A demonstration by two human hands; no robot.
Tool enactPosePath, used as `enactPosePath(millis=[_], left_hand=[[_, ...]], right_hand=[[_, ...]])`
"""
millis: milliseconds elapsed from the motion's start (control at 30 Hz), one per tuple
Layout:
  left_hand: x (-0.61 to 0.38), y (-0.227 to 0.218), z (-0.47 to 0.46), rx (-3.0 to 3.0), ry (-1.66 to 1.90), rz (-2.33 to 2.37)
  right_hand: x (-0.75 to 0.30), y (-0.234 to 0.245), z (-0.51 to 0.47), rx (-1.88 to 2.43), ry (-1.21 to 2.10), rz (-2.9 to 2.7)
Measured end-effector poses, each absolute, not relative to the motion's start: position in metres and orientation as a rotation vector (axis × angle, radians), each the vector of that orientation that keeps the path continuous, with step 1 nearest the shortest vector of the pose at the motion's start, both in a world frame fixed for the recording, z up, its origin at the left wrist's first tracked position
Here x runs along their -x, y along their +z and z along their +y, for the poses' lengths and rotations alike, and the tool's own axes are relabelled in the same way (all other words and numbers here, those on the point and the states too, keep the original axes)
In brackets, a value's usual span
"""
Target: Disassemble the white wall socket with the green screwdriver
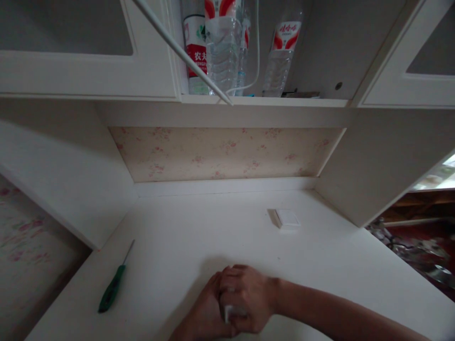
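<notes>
Both my hands meet low in the middle of the view, over the white desktop [170, 222]. A small white object [229, 312] shows between the fingers; most of it is covered, so its kind cannot be made out. My left hand [206, 308] cups it from the left, fingers closed. From above and the right, my right hand [247, 296] wraps its curled fingers over the same object. Off to the left lies a screwdriver [113, 288] with a green and black handle, its shaft pointing away. Farther back on the right sits a white square plate [287, 218], like a wall switch cover.
Above the desktop hangs a cabinet shelf [313, 102] with clear water bottles [223, 52] and a red-and-white can [195, 52]. A white rod [174, 45] slants down in front of it. Side panels [398, 156] stand at both sides. Floral wallpaper [223, 154] covers the back.
</notes>
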State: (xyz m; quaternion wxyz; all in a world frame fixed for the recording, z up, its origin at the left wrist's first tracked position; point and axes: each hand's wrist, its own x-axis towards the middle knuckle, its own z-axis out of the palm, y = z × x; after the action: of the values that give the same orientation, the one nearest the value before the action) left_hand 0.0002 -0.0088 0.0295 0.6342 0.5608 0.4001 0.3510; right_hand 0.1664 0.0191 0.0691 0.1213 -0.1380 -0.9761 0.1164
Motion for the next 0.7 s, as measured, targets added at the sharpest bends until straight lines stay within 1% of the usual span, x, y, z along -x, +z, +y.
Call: enactPosePath(millis=[100, 200, 500, 700], left_hand=[[0.010, 0.017, -0.009, -1.659, 0.694, 0.933], [0.013, 0.007, -0.009, -1.767, 0.541, 1.078], [0.010, 0.007, -0.013, -1.727, 0.584, 1.076], [0.011, 0.002, -0.011, -1.693, 0.609, 1.069]], right_hand=[[-0.179, 0.088, 0.015, 0.701, 0.367, -2.896], [-0.183, 0.101, 0.013, 0.812, 0.382, -3.010], [-0.172, 0.123, 0.023, 0.920, 0.596, -3.188], [-0.172, 0.124, 0.034, 0.822, 0.676, -3.179]])
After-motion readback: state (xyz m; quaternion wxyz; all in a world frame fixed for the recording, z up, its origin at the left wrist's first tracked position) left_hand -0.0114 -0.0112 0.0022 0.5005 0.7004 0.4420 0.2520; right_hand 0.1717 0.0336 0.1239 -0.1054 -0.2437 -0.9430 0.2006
